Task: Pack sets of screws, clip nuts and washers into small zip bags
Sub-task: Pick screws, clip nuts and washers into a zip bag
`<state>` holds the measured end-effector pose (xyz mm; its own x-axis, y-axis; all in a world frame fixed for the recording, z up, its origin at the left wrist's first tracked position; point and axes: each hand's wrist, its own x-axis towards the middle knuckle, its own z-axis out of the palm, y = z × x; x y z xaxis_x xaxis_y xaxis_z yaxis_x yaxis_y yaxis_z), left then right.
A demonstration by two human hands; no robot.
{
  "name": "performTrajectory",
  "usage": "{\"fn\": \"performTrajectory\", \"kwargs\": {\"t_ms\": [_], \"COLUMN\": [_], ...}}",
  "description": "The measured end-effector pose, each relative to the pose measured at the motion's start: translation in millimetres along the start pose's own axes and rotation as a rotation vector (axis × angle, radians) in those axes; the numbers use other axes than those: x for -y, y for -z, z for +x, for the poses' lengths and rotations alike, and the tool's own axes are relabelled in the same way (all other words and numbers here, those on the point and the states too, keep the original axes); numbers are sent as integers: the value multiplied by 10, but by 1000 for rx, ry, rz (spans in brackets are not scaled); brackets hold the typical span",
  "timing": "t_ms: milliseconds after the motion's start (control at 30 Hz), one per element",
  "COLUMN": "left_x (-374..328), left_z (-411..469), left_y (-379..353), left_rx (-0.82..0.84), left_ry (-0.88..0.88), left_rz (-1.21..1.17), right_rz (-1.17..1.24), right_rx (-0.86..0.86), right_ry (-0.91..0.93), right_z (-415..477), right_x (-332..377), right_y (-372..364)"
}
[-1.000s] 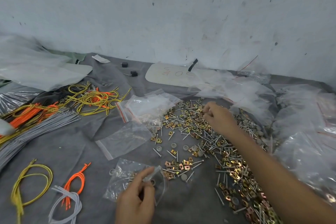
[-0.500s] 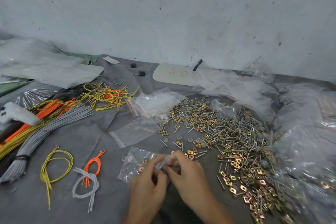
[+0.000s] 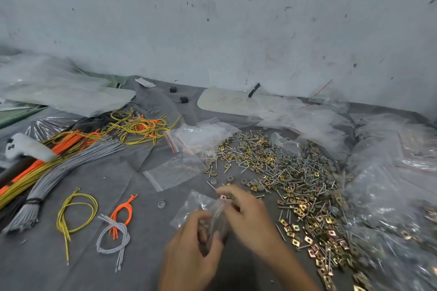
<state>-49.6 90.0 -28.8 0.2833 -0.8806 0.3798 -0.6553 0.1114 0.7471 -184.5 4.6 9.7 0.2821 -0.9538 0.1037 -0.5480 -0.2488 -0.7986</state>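
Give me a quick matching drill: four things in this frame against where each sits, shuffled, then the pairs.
Things:
1. small clear zip bag
2. loose grey round washer
3. white rounded card with writing
4. looped yellow cords

Places:
A. against the far wall
B. held by the left hand, right hand at its mouth
C. left of the small orange cords
D. alone on the grey cloth, left of the held bag

Pairs: 1-B, 2-D, 3-A, 4-C.
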Motion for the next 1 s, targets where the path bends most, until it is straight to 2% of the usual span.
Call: {"fn": "performTrajectory", "kwargs": {"t_ms": [167, 267, 433, 533, 600, 733, 800, 867, 1000], "left_x": [-36, -134, -484, -697, -822, -995, -1052, -1096, -1127], "left_z": [-84, 17, 211, 259, 264, 227, 192, 156, 89], "left_y": [130, 242, 491, 583, 603, 582, 555, 521, 503], "left_rx": [-94, -183, -212, -210, -203, -159, -131, -114, -98], "left_ry": [-110, -86, -158, -210, -217, -248, -259, -263, -259], "left_rz": [-31, -132, -319, -358, -393, -431, -441, -470, -506], "right_rz": [293, 538, 958, 1023, 930, 225, -15, -139, -151], "right_rx": [25, 35, 167, 179, 143, -138, -155, -122, -163], "right_ry": [-88, -145, -127, -112, -74, 166, 327, 451, 537], "right_z": [6, -47, -210, -364, -486, -700, -758, -786, -815], "right_x": [225, 347, 514, 556, 578, 602, 683, 767, 850], "right_y": [164, 336, 704, 887, 979, 1159, 1205, 1192, 1150]}}
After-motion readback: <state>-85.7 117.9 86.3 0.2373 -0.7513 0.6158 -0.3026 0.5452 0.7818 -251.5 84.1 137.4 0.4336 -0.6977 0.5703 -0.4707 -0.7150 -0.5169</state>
